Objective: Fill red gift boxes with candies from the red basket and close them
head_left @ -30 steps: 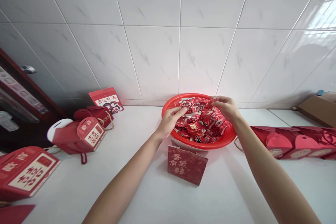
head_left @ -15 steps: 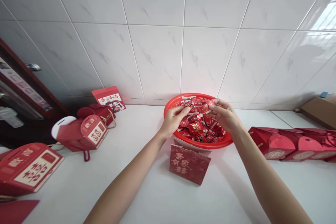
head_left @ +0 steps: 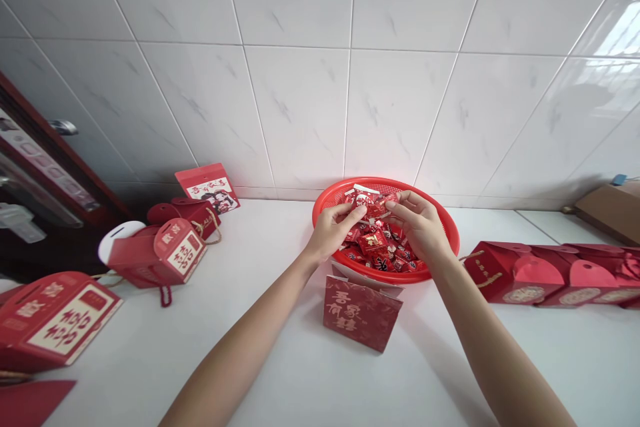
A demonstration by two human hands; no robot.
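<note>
A red plastic basket (head_left: 453, 233) of wrapped candies (head_left: 373, 241) stands against the tiled wall. Over its left part, my left hand (head_left: 333, 230) pinches a red candy packet (head_left: 364, 200) between thumb and fingers. My right hand (head_left: 419, 221) is closed on another red wrapped candy (head_left: 389, 203), close beside the first. Just in front of the basket stands a dark red paper box (head_left: 361, 313) with gold characters, its top flaps apart; its inside is hidden from view.
Red gift boxes (head_left: 165, 250) with handles line the left side, near a dark door frame (head_left: 60, 160). More red boxes (head_left: 520, 273) form a row at the right, below a brown carton (head_left: 610, 210).
My right hand has moved left with its candy, closer to my left hand. The left hand has barely shifted, and its packet is tilted differently.
</note>
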